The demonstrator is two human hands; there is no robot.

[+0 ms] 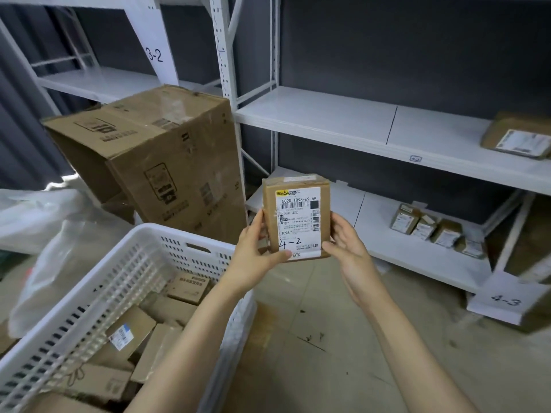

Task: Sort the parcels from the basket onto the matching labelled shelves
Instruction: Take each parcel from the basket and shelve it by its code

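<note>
both hands raised in front of the shelves, left hand [256,248] and right hand [347,242] each curled round a side of a brown parcel [296,217], its label handwritten 4-2

I have both bare forearms reaching up from the bottom of the frame to its centre. My left hand [256,248] and right hand [347,244] pinch the small brown cardboard parcel [298,216] by its side edges, thumbs at its lower front corners.
</note>
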